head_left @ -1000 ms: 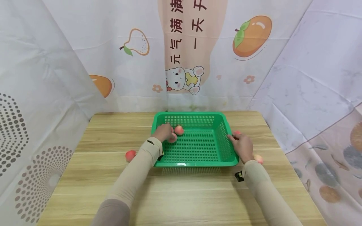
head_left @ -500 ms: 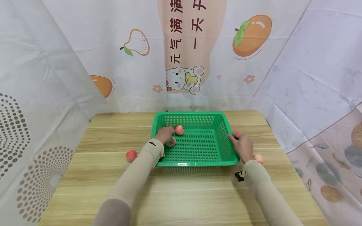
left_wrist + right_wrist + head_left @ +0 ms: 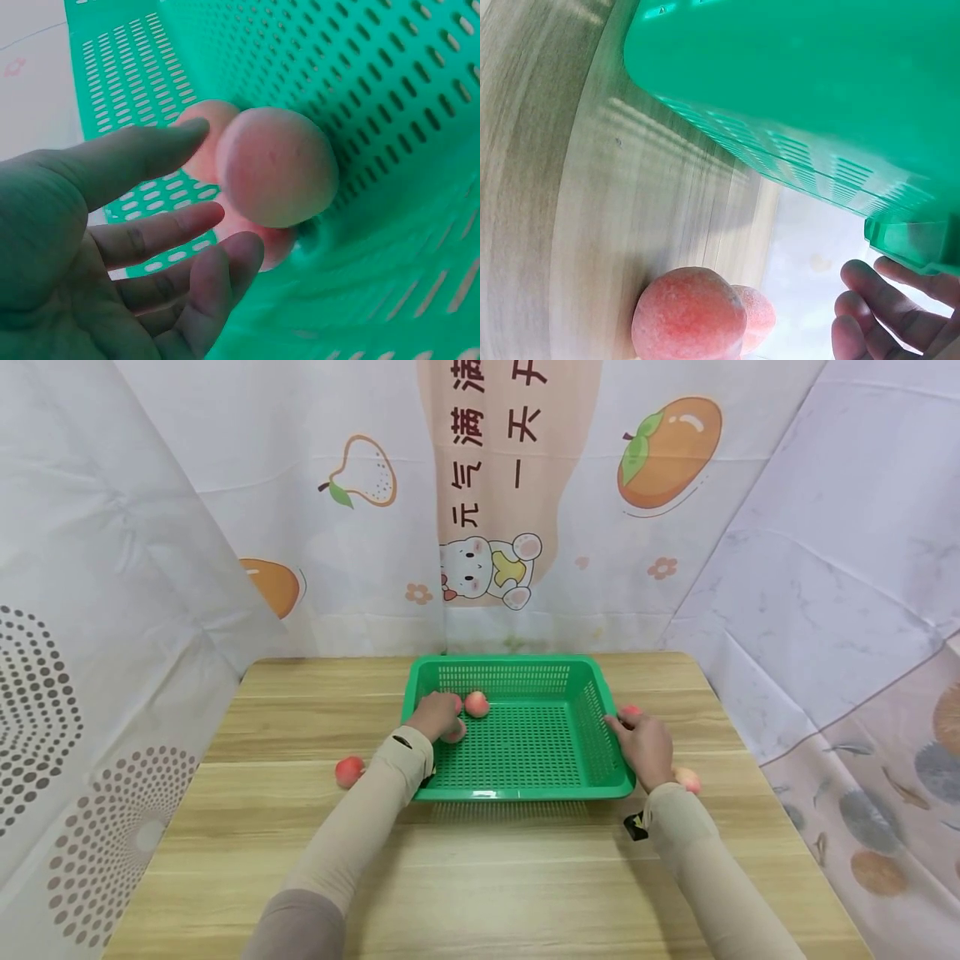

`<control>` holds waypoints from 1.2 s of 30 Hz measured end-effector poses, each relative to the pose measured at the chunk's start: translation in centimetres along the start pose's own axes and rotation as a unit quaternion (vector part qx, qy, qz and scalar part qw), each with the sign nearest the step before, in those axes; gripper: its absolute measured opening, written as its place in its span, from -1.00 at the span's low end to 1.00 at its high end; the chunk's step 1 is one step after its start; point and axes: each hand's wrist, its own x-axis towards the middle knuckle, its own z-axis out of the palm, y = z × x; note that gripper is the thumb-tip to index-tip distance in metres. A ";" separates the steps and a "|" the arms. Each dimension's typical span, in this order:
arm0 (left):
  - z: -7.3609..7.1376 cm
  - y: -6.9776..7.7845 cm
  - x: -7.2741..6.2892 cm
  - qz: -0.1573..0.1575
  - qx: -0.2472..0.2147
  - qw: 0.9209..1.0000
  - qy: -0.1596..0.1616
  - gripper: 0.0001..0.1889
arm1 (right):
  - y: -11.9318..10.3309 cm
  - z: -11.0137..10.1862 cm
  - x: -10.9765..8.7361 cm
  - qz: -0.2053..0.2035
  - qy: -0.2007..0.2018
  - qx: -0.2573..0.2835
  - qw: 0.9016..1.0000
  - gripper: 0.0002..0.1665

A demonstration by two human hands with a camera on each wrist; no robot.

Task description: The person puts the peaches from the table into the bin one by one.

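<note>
A green perforated basket (image 3: pixel 517 795) stands on the wooden table. Inside its left end, my left hand (image 3: pixel 435 717) reaches in beside a group of peaches. The left wrist view has its thumb and fingers apart around the nearest peach (image 3: pixel 277 166), without closing on it. Behind that one lie a second peach (image 3: pixel 204 161) and a third peach (image 3: pixel 262 244), partly covered. At the opposite end, my right hand (image 3: pixel 647 750) grips the basket's right rim, thumb on the inner side; the right wrist view catches its curled fingers (image 3: pixel 889 296) below the rim.
Outside the basket on the right, a red peach (image 3: pixel 690 315) lies with another peach (image 3: pixel 757 319) behind it. To the left of the basket rests a red fruit (image 3: pixel 349 772), partly beside the left sleeve. A printed curtain (image 3: pixel 360 552) hangs behind the table (image 3: pixel 480 877).
The peach under my left fingers has shifted slightly down and left, and the fingers have loosened from it. My right hand keeps its place on the rim.
</note>
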 end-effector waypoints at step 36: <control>-5.0 -2.4 -3.4 -0.017 -0.086 0.996 0.024 -0.48 | 0.0 0.1 -0.2 -0.006 0.001 -0.010 1.000 -0.54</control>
